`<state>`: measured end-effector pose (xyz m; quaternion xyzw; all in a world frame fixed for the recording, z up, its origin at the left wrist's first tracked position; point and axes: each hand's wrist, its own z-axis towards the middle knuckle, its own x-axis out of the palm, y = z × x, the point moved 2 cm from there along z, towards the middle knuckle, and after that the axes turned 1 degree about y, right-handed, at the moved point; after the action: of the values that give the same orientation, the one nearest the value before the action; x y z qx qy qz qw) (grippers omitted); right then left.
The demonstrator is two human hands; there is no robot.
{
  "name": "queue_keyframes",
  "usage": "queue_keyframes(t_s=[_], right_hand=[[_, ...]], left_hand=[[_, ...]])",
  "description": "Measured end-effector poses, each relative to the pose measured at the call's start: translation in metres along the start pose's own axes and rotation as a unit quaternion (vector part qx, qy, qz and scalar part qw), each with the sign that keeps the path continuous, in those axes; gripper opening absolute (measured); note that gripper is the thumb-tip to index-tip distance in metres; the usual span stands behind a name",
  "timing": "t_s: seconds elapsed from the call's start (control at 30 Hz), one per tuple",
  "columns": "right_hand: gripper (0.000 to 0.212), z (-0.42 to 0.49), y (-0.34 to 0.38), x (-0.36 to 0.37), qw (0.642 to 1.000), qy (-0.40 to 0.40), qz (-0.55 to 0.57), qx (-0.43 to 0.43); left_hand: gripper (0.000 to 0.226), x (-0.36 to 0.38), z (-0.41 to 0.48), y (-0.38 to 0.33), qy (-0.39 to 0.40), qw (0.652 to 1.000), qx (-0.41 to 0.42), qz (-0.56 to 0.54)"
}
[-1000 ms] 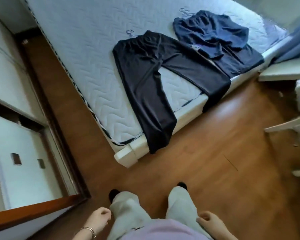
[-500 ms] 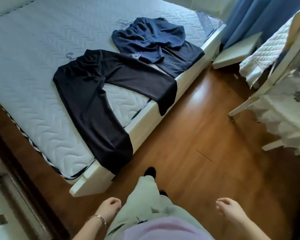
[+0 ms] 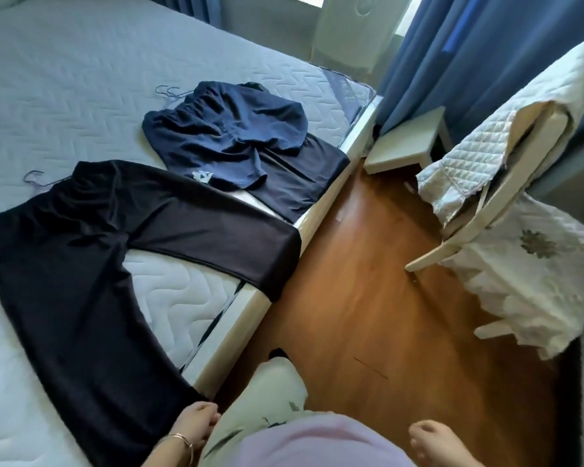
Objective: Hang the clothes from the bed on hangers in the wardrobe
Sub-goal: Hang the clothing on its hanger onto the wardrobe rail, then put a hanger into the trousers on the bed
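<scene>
Black trousers (image 3: 91,257) flat, legs splayed

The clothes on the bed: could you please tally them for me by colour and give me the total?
Black: 1, the black trousers.
Navy blue: 2, the navy garment with a white logo, lying on a darker navy garment.
Total: 3.

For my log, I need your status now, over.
Left hand, right hand empty. Black trousers, navy clothes lie on bed. Nothing blocks them.
</scene>
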<state>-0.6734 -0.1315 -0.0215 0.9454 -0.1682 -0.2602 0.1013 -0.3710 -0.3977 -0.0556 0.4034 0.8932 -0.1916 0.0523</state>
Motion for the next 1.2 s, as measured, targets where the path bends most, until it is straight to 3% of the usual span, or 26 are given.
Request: queue_keyframes(t_s=[0.17,0.27,0.47,0.57,0.63,0.7,0.83,0.93,1.03,1.2], right_hand=[[0.012,0.03,0.149,-0.005,0.995,-0.016,0.04,-0.093],[0.011,0.039,0.219,0.008,0.985,-0.002,-0.02,-0.171],[0.021,0.077,0.284,0.001,0.967,0.02,-0.199,-0.16],[0.008,0.103,0.316,-0.015,0.963,0.026,-0.239,-0.121],[0.016,0.123,0.342,-0.026,0.956,0.04,-0.271,-0.106],[0.023,0.152,0.385,-0.039,0.943,0.051,-0.31,-0.105],[0.012,0.209,0.505,-0.061,0.91,0.086,-0.391,-0.109],[0.013,0.23,0.6,-0.058,0.92,0.082,-0.349,-0.159],[0.015,0.242,0.691,-0.035,0.931,0.114,-0.283,-0.2],[0.019,0.26,0.792,0.017,0.899,0.166,-0.336,-0.229]], left_hand=[[0.024,-0.018,0.018,-0.121,-0.017,0.993,0.077,-0.093],[0.019,-0.026,0.024,-0.158,-0.019,0.99,0.094,-0.103],[0.033,-0.039,0.057,-0.151,-0.046,0.989,-0.014,-0.138],[0.024,-0.046,0.07,-0.138,-0.082,0.975,-0.095,-0.185],[0.027,-0.049,0.079,-0.143,-0.088,0.959,-0.135,-0.234],[0.024,-0.045,0.084,-0.168,-0.095,0.948,-0.14,-0.27],[0.018,-0.017,0.091,-0.259,-0.075,0.917,-0.167,-0.355],[0.014,-0.015,0.105,-0.348,-0.063,0.924,-0.119,-0.358],[0.012,-0.038,0.128,-0.424,-0.104,0.937,-0.061,-0.328],[0.013,-0.099,0.172,-0.512,-0.175,0.959,0.019,-0.222]])
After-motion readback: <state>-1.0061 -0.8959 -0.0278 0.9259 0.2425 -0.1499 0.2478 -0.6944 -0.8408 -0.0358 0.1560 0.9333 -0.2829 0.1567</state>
